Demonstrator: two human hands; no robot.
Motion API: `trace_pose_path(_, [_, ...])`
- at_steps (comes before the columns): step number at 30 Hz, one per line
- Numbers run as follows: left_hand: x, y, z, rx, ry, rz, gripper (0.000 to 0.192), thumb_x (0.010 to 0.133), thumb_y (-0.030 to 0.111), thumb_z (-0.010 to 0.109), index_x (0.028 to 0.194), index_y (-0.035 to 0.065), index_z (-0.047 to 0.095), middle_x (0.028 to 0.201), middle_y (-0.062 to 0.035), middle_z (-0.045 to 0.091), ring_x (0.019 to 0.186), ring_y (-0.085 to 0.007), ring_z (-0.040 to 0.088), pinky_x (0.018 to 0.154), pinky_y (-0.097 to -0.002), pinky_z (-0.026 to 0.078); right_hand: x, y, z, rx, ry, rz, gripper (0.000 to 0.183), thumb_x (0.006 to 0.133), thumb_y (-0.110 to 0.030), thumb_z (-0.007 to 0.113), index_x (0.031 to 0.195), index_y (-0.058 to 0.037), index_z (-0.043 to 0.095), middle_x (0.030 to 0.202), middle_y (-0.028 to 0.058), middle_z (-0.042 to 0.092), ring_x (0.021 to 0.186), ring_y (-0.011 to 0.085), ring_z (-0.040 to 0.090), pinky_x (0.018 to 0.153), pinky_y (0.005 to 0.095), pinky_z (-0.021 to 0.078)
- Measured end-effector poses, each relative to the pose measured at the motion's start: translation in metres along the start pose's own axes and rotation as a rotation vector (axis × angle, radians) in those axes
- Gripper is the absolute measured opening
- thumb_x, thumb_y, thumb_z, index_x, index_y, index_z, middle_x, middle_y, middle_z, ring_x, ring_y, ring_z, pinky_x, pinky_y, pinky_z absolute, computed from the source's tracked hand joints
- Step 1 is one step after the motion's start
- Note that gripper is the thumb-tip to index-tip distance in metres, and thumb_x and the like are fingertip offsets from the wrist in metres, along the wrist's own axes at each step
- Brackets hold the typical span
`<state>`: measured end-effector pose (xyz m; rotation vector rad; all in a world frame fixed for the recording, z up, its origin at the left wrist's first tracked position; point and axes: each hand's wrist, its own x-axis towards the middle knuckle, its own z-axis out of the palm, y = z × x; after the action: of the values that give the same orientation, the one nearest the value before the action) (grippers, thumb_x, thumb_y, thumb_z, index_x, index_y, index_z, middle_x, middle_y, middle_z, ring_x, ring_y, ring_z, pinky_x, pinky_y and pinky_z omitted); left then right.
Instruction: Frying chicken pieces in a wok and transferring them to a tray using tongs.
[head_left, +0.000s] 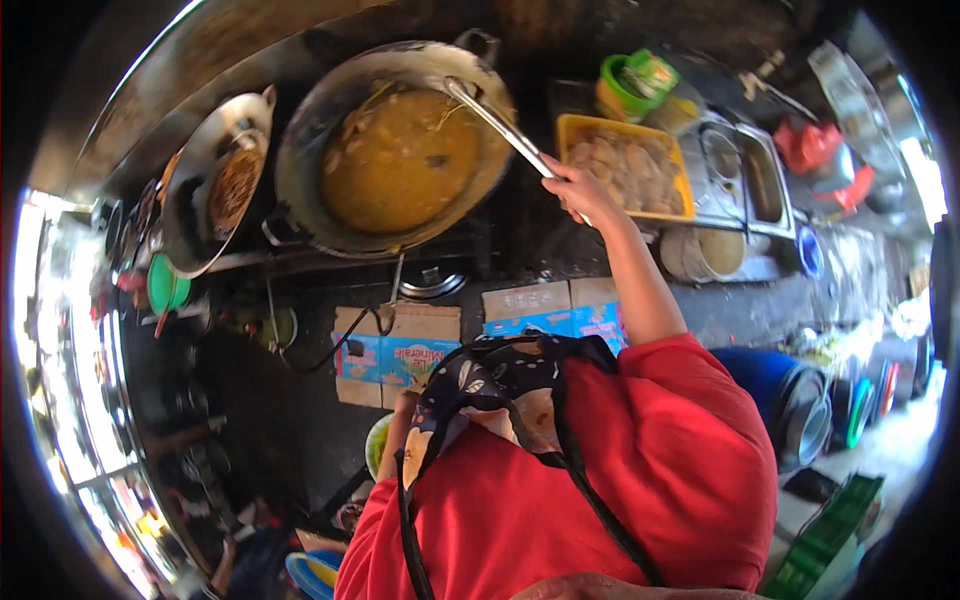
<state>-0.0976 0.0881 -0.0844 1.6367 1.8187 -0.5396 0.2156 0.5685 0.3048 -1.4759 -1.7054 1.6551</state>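
My right hand (581, 187) is closed around a pair of long metal tongs (504, 129). Their far end reaches over the inner wall of a large metal pot (300, 161), where a few thin strands hang near the tongs. Yellow-brown broth (401, 169) with pale pieces and one dark piece fills the bottom of the pot. Of my left side only the forearm (396, 439) shows, hanging low beside the patterned apron (499, 375); the hand itself is hidden behind the cloth. A green-rimmed bowl (373, 442) is partly visible next to that forearm.
Left of the pot sits a wok (184, 217) with brown contents. On the right are a yellow tray of pale meat (630, 171), a green and yellow container (615, 94) and a metal sink (765, 180). Flattened cardboard (412, 352) lies on the floor, near a hose (322, 364) and blue barrel (757, 375).
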Motion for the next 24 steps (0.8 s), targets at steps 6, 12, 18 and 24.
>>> trace_pose_path(6, [0.088,0.017,-0.073,0.233,0.276,0.168,0.015,0.081,0.016,0.057,0.079,0.0078,0.069,0.080,-0.0118,0.069,0.072,-0.0269,0.069,0.060,-0.0399,0.055,-0.105,0.097,-0.114,-0.560,0.627,-0.157,0.046,0.084,-0.026,0.062,0.129,-0.0285,0.052,0.094,0.0197,0.065,0.088,0.0360,0.062,0.076,0.0402,0.0477])
trace_pose_path(12, [0.116,0.032,-0.096,0.005,0.104,0.031,0.024,0.082,0.024,0.056,0.087,0.0050,0.069,0.091,-0.0178,0.068,0.085,-0.0307,0.067,0.070,-0.0415,0.054,-0.138,0.130,-0.145,-0.755,0.634,0.216,0.047,0.082,-0.031,0.062,0.128,-0.0308,0.053,0.097,0.0187,0.065,0.094,0.0361,0.062,0.082,0.0445,0.0475])
trace_pose_path(18, [0.073,0.036,-0.104,-0.322,0.129,0.036,0.033,0.082,0.031,0.054,0.093,0.0031,0.069,0.100,-0.0212,0.066,0.093,-0.0330,0.065,0.077,-0.0418,0.053,-0.139,0.083,-0.137,-0.714,0.678,0.138,0.041,0.080,-0.027,0.065,0.121,-0.0257,0.060,0.098,0.0179,0.066,0.093,0.0336,0.063,0.080,0.0401,0.0485])
trace_pose_path(24, [0.043,0.030,-0.042,-0.391,0.013,-0.237,0.038,0.083,0.038,0.053,0.095,0.0051,0.068,0.101,-0.0189,0.065,0.094,-0.0346,0.064,0.079,-0.0420,0.051,-0.024,-0.008,-0.033,-0.647,0.163,-0.149,0.043,0.082,-0.028,0.066,0.123,-0.0256,0.058,0.101,0.0152,0.066,0.093,0.0279,0.065,0.079,0.0355,0.0486])
